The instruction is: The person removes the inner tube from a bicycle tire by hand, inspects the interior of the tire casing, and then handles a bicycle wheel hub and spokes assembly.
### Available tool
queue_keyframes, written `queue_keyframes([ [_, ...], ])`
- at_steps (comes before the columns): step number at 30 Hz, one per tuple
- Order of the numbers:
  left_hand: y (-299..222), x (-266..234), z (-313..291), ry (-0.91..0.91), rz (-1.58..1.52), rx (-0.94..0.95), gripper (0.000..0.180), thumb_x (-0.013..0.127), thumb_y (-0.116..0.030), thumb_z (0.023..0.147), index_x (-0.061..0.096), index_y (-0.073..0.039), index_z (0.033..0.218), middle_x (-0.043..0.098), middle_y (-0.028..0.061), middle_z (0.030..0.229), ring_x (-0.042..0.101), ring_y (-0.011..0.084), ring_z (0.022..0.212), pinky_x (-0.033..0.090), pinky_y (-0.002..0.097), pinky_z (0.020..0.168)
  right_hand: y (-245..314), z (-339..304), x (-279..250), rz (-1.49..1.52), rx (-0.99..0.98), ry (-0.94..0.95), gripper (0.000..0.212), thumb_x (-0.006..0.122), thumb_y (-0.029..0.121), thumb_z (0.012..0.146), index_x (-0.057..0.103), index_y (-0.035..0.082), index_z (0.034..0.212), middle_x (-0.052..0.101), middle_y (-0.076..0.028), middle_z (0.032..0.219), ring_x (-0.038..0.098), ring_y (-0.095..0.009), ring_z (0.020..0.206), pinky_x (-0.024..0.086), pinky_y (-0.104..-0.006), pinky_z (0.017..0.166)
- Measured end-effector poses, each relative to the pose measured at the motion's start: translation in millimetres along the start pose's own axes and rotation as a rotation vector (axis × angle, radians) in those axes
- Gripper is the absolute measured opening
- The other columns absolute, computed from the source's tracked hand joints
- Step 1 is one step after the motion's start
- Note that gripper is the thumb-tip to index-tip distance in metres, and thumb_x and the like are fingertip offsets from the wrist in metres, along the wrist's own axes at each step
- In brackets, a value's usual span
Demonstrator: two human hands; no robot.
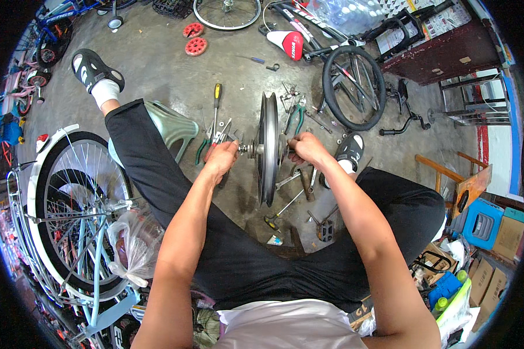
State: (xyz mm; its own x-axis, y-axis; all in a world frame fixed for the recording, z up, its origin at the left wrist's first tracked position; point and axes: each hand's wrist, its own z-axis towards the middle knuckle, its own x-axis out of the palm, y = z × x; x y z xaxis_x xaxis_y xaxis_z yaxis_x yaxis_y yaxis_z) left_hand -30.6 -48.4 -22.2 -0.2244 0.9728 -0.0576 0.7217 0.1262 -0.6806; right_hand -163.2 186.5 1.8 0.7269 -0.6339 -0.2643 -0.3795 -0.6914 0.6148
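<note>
Held a grey-rimmed wheel (269, 131) upright between left hand (222, 157) and right hand (307, 149), on or just above the concrete floor (157, 64) (contact too hard to judge). Pinched the left end of the axle (246, 149) in the one, closed curled fingers on its right end with the other. Saw a yellow-handled screwdriver (217, 94) beyond the left hand, green-handled pliers (300, 118) just right of the wheel, a black-tyred wheel (328, 81) farther right. Noted two red discs (196, 46) well off.

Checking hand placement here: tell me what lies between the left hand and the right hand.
In the head view, a wheel stands edge-on between the left hand and the right hand.
</note>
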Motion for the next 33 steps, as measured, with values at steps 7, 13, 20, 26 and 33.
queue_keyframes([
  [7, 0.6, -4.1, 2.2, -0.047, 0.063, 0.005, 0.037, 0.049, -0.036, 0.102, 0.054, -0.006, 0.081, 0.047, -0.0008, 0.068, 0.04, 0.0117, 0.057, 0.035, 0.0306, 0.055, 3.8, -1.1, 4.3, -0.078, -0.054, -0.016, 0.026, 0.055, 0.017, 0.092, 0.067, -0.006, 0.087, 0.071, -0.013, 0.075, 0.069, -0.02, 0.06, 0.057, -0.0343, 0.058],
  [13, 21.2, -10.9, 19.6, -0.083, 0.158, 0.038, 0.046, 0.05, -0.043, 0.1, 0.065, -0.001, 0.088, 0.06, 0.0039, 0.074, 0.053, 0.0156, 0.065, 0.043, 0.0333, 0.063, 0.4, 2.0, 7.2, -0.104, -0.052, -0.02, 0.027, 0.056, 0.019, 0.093, 0.068, -0.005, 0.09, 0.072, -0.012, 0.077, 0.07, -0.019, 0.062, 0.057, -0.0343, 0.06],
  [20, 20.4, -9.1, 20.3, -0.088, 0.152, -0.002, 0.046, 0.05, -0.042, 0.1, 0.065, -0.001, 0.088, 0.061, 0.0046, 0.074, 0.055, 0.0165, 0.068, 0.044, 0.0341, 0.065, 2.5, 1.9, 5.2, -0.125, -0.045, -0.022, 0.028, 0.057, 0.02, 0.093, 0.069, -0.005, 0.088, 0.072, -0.012, 0.076, 0.07, -0.019, 0.062, 0.058, -0.0341, 0.06],
  [26, 19.6, -9.1, 18.4, -0.1, 0.149, -0.009, 0.043, 0.052, -0.041, 0.099, 0.065, -0.001, 0.088, 0.06, 0.0043, 0.073, 0.054, 0.0156, 0.065, 0.043, 0.0335, 0.062, 2.1, 0.3, 7.2, -0.098, -0.039, -0.024, 0.027, 0.056, 0.018, 0.093, 0.069, -0.004, 0.087, 0.071, -0.011, 0.074, 0.069, -0.018, 0.061, 0.057, -0.0331, 0.058],
  [33, 10.7, -9.8, 11.5, -0.05, -0.002, -0.062, 0.042, 0.051, -0.04, 0.1, 0.061, -0.004, 0.082, 0.053, 0.001, 0.068, 0.046, 0.0126, 0.059, 0.037, 0.032, 0.055, -2.7, 3.6, 4.3, -0.272, -0.193, -0.035, 0.04, 0.064, 0.032, 0.086, 0.064, -0.004, 0.104, 0.071, -0.019, 0.089, 0.07, -0.032, 0.086, 0.054, -0.0414, 0.079],
])
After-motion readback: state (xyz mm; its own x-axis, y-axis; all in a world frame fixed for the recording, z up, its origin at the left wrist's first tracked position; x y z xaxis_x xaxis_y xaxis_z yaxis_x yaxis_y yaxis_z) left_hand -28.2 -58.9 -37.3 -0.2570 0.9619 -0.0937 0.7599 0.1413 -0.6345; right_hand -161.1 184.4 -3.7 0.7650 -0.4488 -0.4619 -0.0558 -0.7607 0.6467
